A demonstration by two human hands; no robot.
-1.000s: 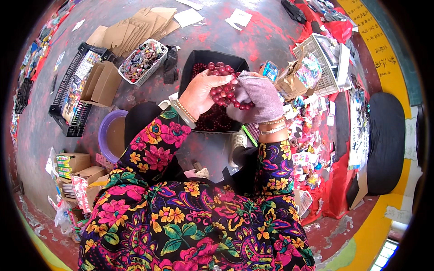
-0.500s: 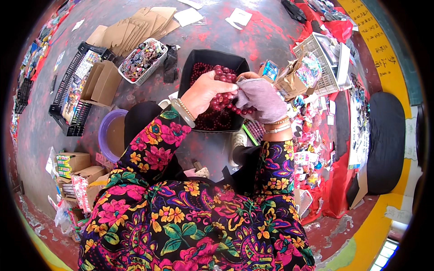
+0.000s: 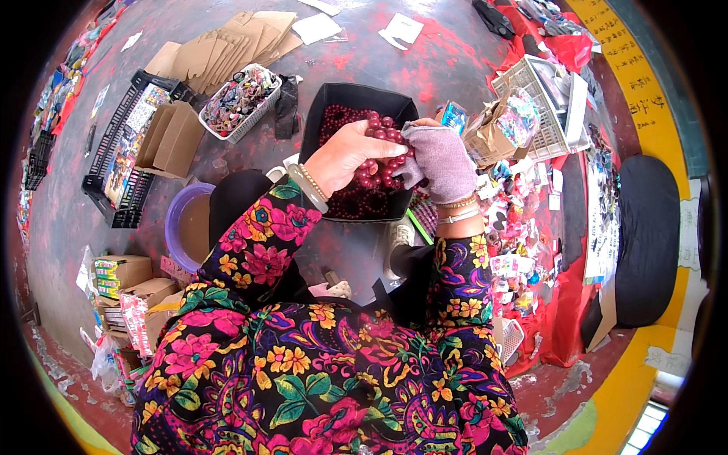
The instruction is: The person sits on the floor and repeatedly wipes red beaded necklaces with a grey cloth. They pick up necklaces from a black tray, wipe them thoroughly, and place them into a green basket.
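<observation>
My left hand (image 3: 345, 161) is closed on a bunch of dark red round beads (image 3: 384, 130), its thumb pressed across them. The beads bulge up between the two hands and hang below the thumb. Against their right side is my right hand (image 3: 429, 121), mostly covered by a mauve-grey cloth (image 3: 446, 161); a little bare skin shows at its top edge. A fold of the cloth touches the lower beads. Both hands are over a black bin (image 3: 356, 94), in which many more dark red bead strings (image 3: 334, 121) lie.
A white basket of small strung items (image 3: 244, 102), a black crate (image 3: 114, 186) and a purple tub (image 3: 176, 227) stand at left. Flattened cardboard (image 3: 227, 49) lies beyond. On the right are an open carton (image 3: 485, 144), a white crate (image 3: 542, 114) and scattered small packets (image 3: 523, 250).
My right hand has turned and shifted slightly right with the cloth. More beads show between the hands, and the bead strand that ran under the cloth is no longer visible there.
</observation>
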